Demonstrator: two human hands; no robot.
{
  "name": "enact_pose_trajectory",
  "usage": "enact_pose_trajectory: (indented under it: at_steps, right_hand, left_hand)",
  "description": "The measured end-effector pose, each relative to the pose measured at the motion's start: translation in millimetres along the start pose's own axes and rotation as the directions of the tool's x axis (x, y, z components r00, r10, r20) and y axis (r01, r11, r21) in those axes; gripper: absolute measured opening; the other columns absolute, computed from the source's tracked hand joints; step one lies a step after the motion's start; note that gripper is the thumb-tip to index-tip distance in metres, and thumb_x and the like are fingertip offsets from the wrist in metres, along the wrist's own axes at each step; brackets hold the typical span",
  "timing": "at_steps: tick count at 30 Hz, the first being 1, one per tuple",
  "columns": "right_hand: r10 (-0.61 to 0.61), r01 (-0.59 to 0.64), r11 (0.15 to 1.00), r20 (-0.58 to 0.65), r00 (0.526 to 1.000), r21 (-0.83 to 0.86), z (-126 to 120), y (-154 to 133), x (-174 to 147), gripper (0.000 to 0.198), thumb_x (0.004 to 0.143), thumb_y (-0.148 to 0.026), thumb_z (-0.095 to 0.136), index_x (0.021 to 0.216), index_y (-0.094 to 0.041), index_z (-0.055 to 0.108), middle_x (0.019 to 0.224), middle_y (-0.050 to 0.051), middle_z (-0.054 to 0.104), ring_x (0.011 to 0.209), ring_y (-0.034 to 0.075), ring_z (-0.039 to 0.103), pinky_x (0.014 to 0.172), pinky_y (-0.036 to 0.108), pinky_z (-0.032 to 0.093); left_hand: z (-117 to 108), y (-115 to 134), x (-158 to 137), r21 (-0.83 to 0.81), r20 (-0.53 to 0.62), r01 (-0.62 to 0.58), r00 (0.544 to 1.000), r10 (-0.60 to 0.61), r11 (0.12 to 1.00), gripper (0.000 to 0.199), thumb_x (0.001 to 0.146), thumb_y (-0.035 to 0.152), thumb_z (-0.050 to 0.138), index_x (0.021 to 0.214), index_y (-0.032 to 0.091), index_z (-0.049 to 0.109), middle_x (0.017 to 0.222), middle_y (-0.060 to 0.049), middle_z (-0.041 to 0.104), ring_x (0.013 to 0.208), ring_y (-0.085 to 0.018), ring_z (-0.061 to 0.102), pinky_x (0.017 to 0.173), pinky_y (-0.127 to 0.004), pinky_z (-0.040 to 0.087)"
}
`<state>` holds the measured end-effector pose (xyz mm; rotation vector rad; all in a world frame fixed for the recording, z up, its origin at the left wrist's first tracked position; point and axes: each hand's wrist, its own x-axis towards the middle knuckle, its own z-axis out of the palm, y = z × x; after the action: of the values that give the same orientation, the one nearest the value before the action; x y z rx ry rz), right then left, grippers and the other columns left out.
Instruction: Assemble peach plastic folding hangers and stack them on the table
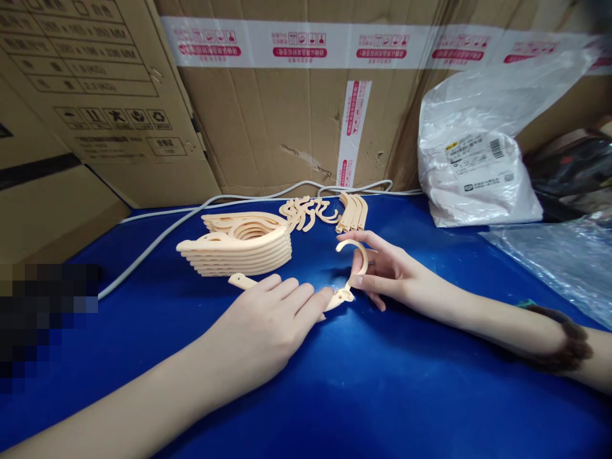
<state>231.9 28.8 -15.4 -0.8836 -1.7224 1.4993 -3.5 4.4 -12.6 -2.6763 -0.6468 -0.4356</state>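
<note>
My left hand (pixel 272 319) is closed over a cream plastic hanger arm (pixel 241 281). One end of the arm sticks out past the knuckles, and its other end shows beyond the index finger. Between thumb and fingers, my right hand (pixel 392 264) grips a curved cream hanger hook (pixel 364 254). The hook's base meets the hanger arm's right end; whether the two are locked together I cannot tell. Behind my left hand lies a neat stack of folded hangers (pixel 239 247). Several loose hooks (pixel 302 213) and a row of curved hanger arms (pixel 352 212) lie farther back.
The blue tabletop (pixel 335 395) ends at large cardboard boxes (pixel 287 115). A white cable (pixel 157 245) runs along the back and left. At the right stand a white plastic bag (pixel 471 159) and clear plastic wrap (pixel 549 255). A dark pixelated patch covers the left edge.
</note>
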Motion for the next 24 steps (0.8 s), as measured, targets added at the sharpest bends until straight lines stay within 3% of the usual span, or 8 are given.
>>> enact_pose_trajectory:
  at_steps: [24]
  right_hand:
    - [-0.005, -0.021, 0.98, 0.125, 0.992, 0.2, -3.5, -1.1, -1.6, 0.042, 0.09, -0.012, 0.054, 0.13, -0.02, 0.041, 0.08, -0.004, 0.053, 0.059, 0.007, 0.052, 0.051, 0.019, 0.043]
  left_hand:
    - [-2.5, 2.3, 0.5, -0.009, -0.042, -0.036, 0.998, 0.036, 0.999, 0.03, 0.101, 0.012, 0.032, 0.118, 0.008, 0.056, 0.078, -0.002, 0.061, 0.069, -0.019, 0.054, 0.066, -0.032, 0.035]
